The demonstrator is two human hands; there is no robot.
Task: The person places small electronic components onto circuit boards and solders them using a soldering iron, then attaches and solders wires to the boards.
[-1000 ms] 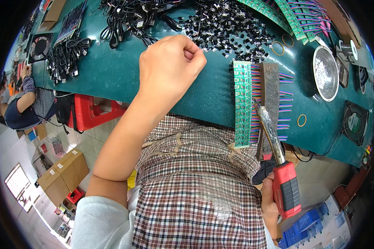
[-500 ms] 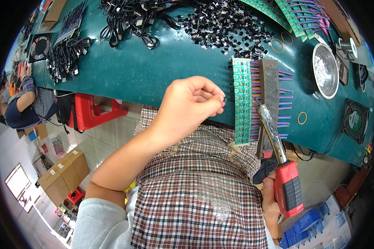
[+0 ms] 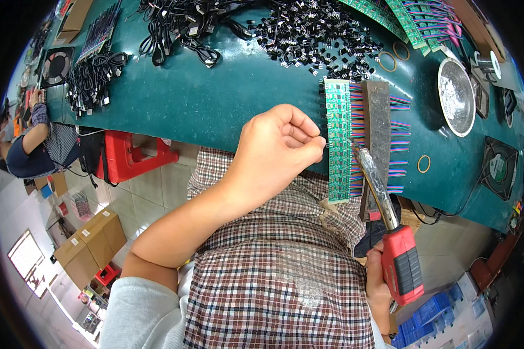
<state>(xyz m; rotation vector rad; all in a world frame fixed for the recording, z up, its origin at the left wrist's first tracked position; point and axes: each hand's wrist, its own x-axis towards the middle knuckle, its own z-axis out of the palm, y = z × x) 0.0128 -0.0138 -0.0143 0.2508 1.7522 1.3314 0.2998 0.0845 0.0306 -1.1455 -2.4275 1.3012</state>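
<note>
My left hand (image 3: 282,142) is closed in a pinch at the left edge of a green circuit board panel (image 3: 337,139). A small dark piece, seemingly a black connector, is at its fingertips and mostly hidden by them. Along that edge sit several black connectors. My right hand (image 3: 376,273) grips a red and black soldering gun (image 3: 403,264), partly behind its handle. The gun's metal barrel slants up and left, its tip over the colored wires (image 3: 358,119) on the panel's right side. Across those wires lies a dark bar (image 3: 377,116).
A pile of black connectors (image 3: 314,38) and bundled black cables (image 3: 180,29) lie at the back. Right of the panel are a metal bowl (image 3: 455,96), a rubber band (image 3: 424,164) and a black fan (image 3: 498,168). More circuit boards (image 3: 410,26) lie far right. Another person (image 3: 38,142) sits far left.
My left hand has moved slightly right, bringing its pinched fingertips to the panel's left edge. The soldering gun's tip has shifted a little left and up.
</note>
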